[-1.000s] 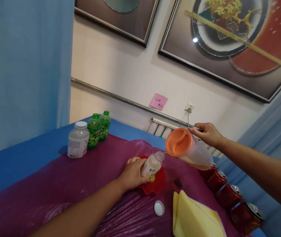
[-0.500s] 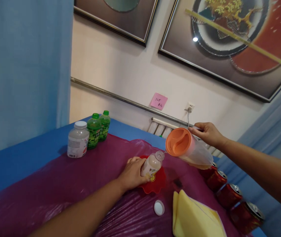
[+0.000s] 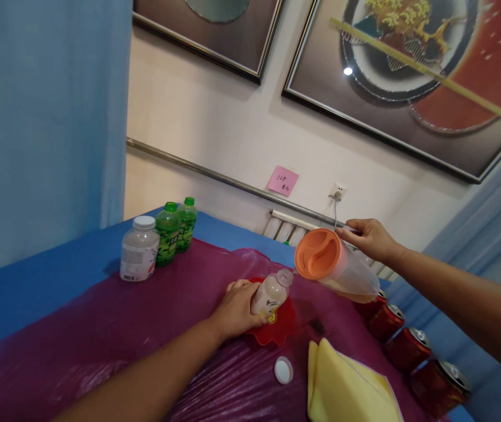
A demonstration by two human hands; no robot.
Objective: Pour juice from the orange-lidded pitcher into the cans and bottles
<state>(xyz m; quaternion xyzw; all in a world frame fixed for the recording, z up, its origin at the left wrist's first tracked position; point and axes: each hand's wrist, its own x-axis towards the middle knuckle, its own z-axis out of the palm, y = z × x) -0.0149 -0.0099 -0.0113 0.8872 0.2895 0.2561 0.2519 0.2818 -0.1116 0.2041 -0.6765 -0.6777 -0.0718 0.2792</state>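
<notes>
My left hand [image 3: 238, 308] is closed round a small clear bottle [image 3: 271, 295] with a printed label, tilted to the right above a red scalloped plate [image 3: 272, 335]. The bottle's mouth is uncapped. Raised at the right, my right hand [image 3: 371, 239] grips the handle of a clear pitcher [image 3: 353, 275] with an orange lid [image 3: 318, 253]. The pitcher is tipped, its lid end close to the bottle's mouth, and some pale liquid lies along its lower side. A white cap [image 3: 283, 370] rests on the purple sheet near the plate.
A white-capped bottle [image 3: 139, 249] and two green bottles [image 3: 168, 234] stand at the left. Several red cans [image 3: 408, 349] line the right edge. A folded yellow cloth [image 3: 351, 384] lies in front on the purple plastic sheet [image 3: 145, 334]. Behind are a wall rail [image 3: 215, 174] and blue curtains [image 3: 48, 117].
Hardly anything differs. Both hands hold the bottle and the tipped pitcher in nearly the same positions as before.
</notes>
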